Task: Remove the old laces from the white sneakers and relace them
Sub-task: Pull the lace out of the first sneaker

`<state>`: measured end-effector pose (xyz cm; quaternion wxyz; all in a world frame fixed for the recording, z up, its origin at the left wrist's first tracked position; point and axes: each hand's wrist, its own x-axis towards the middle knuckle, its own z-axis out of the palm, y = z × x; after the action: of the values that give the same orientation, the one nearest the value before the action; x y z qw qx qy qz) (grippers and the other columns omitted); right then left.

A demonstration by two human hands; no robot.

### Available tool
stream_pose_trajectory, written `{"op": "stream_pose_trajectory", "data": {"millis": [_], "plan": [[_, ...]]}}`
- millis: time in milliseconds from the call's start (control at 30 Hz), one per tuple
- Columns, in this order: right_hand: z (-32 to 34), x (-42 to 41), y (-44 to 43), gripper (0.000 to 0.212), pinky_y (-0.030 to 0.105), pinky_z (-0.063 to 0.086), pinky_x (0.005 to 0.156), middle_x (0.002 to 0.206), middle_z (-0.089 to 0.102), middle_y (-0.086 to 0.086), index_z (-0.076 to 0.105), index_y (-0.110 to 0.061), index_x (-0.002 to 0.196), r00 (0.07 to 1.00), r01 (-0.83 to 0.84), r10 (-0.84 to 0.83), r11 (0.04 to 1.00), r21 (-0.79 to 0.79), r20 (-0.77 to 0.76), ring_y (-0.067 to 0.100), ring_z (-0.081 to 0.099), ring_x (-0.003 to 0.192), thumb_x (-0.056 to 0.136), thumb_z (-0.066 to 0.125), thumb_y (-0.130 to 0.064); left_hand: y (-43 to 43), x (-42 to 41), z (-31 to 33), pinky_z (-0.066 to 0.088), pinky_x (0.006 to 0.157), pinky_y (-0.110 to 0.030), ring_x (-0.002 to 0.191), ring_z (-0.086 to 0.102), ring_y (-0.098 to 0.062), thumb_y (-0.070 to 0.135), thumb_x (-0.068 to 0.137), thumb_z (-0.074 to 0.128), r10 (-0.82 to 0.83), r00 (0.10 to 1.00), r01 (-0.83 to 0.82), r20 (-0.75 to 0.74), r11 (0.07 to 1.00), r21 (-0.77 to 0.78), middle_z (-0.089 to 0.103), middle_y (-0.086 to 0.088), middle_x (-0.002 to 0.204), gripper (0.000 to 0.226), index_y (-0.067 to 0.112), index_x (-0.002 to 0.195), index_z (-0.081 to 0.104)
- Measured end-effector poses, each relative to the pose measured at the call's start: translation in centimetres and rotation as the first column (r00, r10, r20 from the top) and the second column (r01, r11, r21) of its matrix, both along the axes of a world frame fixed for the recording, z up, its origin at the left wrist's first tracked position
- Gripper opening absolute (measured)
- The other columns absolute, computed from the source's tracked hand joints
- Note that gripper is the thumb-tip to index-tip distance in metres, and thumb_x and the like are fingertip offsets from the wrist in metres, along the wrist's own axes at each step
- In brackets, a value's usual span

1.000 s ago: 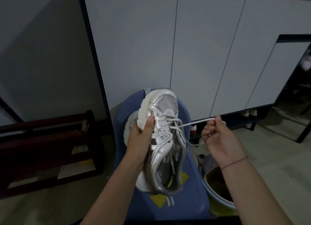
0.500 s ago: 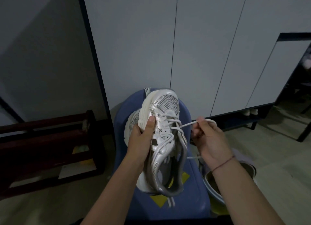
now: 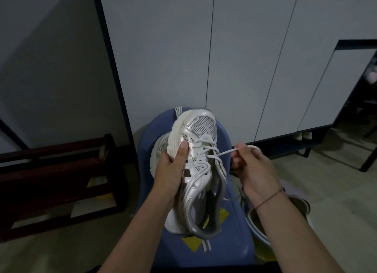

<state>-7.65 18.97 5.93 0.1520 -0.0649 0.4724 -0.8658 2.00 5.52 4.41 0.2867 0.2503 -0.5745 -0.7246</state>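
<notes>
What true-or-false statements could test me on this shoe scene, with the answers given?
1. The left hand grips the white sneaker by its side. True.
2. The right hand holds nothing. False: its fingers pinch a white lace drawn out sideways from the sneaker.
3. The sneaker is held up above a blue seat. True.
4. The lace is completely out of the sneaker. False: it is threaded across the front eyelets.

Dim room: pale cabinet doors [image 3: 163, 58] behind a blue chair [image 3: 234, 244], dark wooden rack [image 3: 51, 156] left, beige floor [image 3: 336, 191]
</notes>
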Motion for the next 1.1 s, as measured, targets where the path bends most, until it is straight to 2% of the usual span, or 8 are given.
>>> {"op": "stream_pose_trajectory", "data": {"millis": [233, 300, 400, 500, 700, 833, 967, 1100], "plan": [[0.3, -1.8, 2.0, 0.024, 0.014, 0.039, 0.043, 0.053, 0.056, -0.001, 0.055, -0.012, 0.07, 0.992, 0.118, -0.114, 0.991, -0.059, 0.054, 0.004, 0.045, 0.043, 0.095, 0.053, -0.015, -0.3, 0.2, 0.2, 0.055, 0.094, -0.041, 0.102, 0.07, -0.017, 0.05, 0.09, 0.059, 0.035, 0.999, -0.035, 0.016, 0.999, -0.001, 0.072, 0.003, 0.113, 0.045, 0.026, 0.129, 0.058], [-0.1, -2.1, 2.3, 0.026, 0.016, 0.038, 0.042, 0.053, 0.056, 0.001, 0.057, -0.01, 0.067, 0.992, 0.129, -0.125, 0.979, 0.16, -0.033, 0.006, 0.044, 0.043, 0.092, 0.058, -0.016, -0.6, 0.2, 0.4, 0.055, 0.094, -0.042, 0.1, 0.07, -0.017, 0.048, 0.092, 0.059, 0.055, 0.998, -0.055, 0.017, 0.998, -0.001, 0.073, 0.002, 0.11, 0.038, 0.026, 0.123, 0.062], [-0.7, -1.2, 1.8, 0.033, 0.016, 0.035, 0.039, 0.048, 0.055, 0.001, 0.057, -0.009, 0.059, 0.979, 0.039, 0.076, 0.839, 0.543, -0.187, 0.008, 0.042, 0.038, 0.087, 0.065, -0.023, -0.7, 0.2, 0.5, 0.055, 0.093, -0.041, 0.098, 0.071, -0.017, 0.046, 0.092, 0.06, 0.064, 0.998, -0.064, 0.028, 0.998, -0.024, 0.074, 0.004, 0.106, 0.02, 0.03, 0.104, 0.063], [-0.5, 0.2, 0.9, 0.037, 0.012, 0.035, 0.039, 0.04, 0.052, -0.006, 0.055, -0.006, 0.056, 0.907, 0.022, 0.268, 0.738, 0.674, -0.324, 0.001, 0.042, 0.035, 0.087, 0.065, -0.024, -0.6, 0.1, 0.3, 0.054, 0.095, -0.04, 0.102, 0.067, -0.016, 0.052, 0.087, 0.063, 0.083, 0.995, -0.079, 0.058, 0.994, -0.077, 0.069, 0.007, 0.111, 0.031, 0.034, 0.11, 0.055], [1.1, 1.3, 0.9, 0.014, 0.013, 0.043, 0.054, 0.055, 0.058, -0.011, 0.068, -0.01, 0.08, 0.763, 0.04, 0.297, 0.865, 0.501, -0.574, -0.001, 0.049, 0.052, 0.089, 0.06, -0.014, -0.4, 0.3, 0.3, 0.047, 0.071, -0.022, 0.084, 0.064, -0.008, 0.053, 0.087, 0.061, 0.104, 0.986, -0.067, 0.131, 0.963, -0.26, 0.066, 0.008, 0.088, 0.027, 0.028, 0.087, 0.052], [0.5, 1.7, 0.5, 0.015, 0.017, 0.052, 0.074, 0.082, 0.072, -0.01, 0.07, -0.029, 0.088, 0.716, 0.023, 0.35, 0.853, 0.522, -0.604, 0.006, 0.066, 0.08, 0.086, 0.064, -0.015, 0.1, 0.4, 0.9, 0.041, 0.065, -0.026, 0.075, 0.059, -0.01, 0.054, 0.087, 0.06, 0.129, 0.976, -0.066, 0.177, 0.943, -0.325, 0.061, 0.001, 0.082, 0.038, 0.019, 0.08, 0.046], [0.0, 1.5, 0.2, 0.009, 0.031, 0.05, 0.062, 0.065, 0.064, 0.003, 0.066, -0.024, 0.075, 0.677, 0.084, 0.38, 0.81, 0.58, -0.63, 0.015, 0.056, 0.062, 0.083, 0.07, -0.022, 0.3, 0.5, 1.0, 0.045, 0.068, -0.029, 0.077, 0.061, -0.012, 0.058, 0.084, 0.06, 0.108, 0.976, -0.033, 0.192, 0.934, -0.357, 0.062, 0.002, 0.083, 0.041, 0.018, 0.084, 0.049], [0.3, 1.6, 0.1, 0.021, 0.027, 0.044, 0.058, 0.06, 0.057, 0.002, 0.06, -0.018, 0.062, 0.727, -0.05, 0.379, 0.861, 0.506, -0.573, 0.012, 0.049, 0.059, 0.08, 0.071, -0.023, 0.4, 0.3, 0.6, 0.047, 0.068, -0.028, 0.078, 0.062, -0.012, 0.06, 0.083, 0.061, 0.096, 0.973, -0.011, 0.211, 0.927, -0.375, 0.063, 0.004, 0.083, 0.045, 0.017, 0.086, 0.052]]}}
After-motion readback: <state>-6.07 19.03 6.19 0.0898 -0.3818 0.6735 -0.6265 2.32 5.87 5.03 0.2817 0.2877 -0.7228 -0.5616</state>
